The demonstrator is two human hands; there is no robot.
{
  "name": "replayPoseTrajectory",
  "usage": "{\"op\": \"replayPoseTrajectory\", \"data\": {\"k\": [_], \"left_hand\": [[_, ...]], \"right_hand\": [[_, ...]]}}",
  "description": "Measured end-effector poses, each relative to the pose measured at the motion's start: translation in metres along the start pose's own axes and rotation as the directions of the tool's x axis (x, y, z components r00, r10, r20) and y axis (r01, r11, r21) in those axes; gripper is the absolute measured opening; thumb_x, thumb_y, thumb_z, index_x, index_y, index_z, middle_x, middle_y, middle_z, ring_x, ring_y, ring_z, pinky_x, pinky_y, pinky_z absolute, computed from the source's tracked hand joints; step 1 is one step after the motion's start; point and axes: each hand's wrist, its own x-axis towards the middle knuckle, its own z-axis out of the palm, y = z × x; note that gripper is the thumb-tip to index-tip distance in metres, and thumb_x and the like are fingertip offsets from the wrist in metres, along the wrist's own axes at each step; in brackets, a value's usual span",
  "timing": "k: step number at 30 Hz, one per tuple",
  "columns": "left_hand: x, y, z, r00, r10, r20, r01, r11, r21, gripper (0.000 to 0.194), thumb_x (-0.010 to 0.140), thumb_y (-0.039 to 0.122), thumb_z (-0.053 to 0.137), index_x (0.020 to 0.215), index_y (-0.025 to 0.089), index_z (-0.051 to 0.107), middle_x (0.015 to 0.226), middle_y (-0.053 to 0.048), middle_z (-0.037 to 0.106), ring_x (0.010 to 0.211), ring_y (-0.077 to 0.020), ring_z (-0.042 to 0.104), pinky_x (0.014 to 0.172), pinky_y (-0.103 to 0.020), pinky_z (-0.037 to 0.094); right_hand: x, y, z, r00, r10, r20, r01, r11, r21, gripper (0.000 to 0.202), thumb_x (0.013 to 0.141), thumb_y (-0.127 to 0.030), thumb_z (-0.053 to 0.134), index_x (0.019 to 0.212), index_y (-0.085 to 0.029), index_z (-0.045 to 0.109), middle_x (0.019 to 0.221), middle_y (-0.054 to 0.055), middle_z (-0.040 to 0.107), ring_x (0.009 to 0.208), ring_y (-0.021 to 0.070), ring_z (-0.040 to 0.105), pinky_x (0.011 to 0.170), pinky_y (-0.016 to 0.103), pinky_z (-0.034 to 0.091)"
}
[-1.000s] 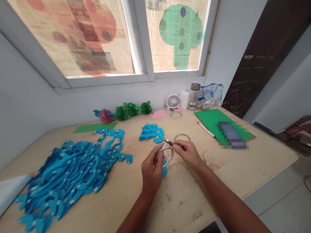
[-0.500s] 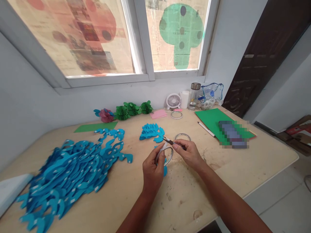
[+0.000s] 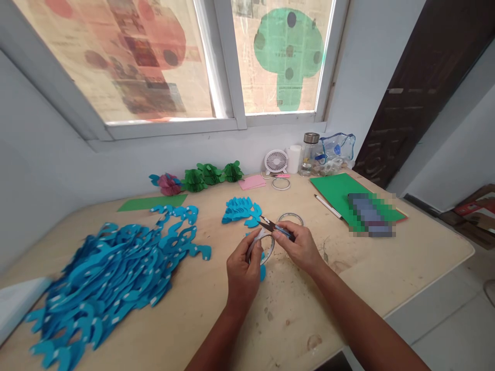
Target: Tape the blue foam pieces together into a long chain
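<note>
My left hand (image 3: 244,267) is closed on a narrow roll of tape (image 3: 273,246), whose whitish free end sticks up past the thumb. In my right hand (image 3: 303,247) is a small pair of scissors (image 3: 283,231), its dark blades spread apart close to that tape end. Whether the blades touch the tape, I cannot tell. Blue paper pieces (image 3: 263,273) lie under and behind my left hand, partly hidden by it. Just beyond the scissors sits a small stack of scalloped blue paper cutouts (image 3: 236,210).
A large heap of blue paper cutouts (image 3: 116,278) with white patches covers the table's left side. Another tape roll (image 3: 291,215) lies behind my right hand. Green sheets (image 3: 336,186), a white pen (image 3: 328,206), a small fan (image 3: 276,161) and a glass bottle (image 3: 309,157) are farther back.
The scissor blades have spread apart; half a second ago they were closer together. My left hand and the tape roll have hardly shifted.
</note>
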Motion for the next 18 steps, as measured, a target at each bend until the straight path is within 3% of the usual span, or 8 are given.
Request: {"op": "replayPoseTrajectory", "data": {"k": [18], "left_hand": [[-0.0008,-0.0001,-0.0008,0.999,-0.048,-0.023,0.047,0.997,-0.065,0.036,0.081,0.035,0.050,0.109,0.017,0.062,0.078,-0.004,0.065,0.062,-0.0126,0.059,0.058,-0.024,0.052]], "right_hand": [[0.0005,0.0024,-0.0005,0.998,0.026,0.056,-0.028,0.998,0.050,0.030,0.081,-0.041,0.053,0.087,-0.016,0.067,0.066,0.001,0.053,0.058,0.0113,0.043,0.052,0.022,0.033]]}}
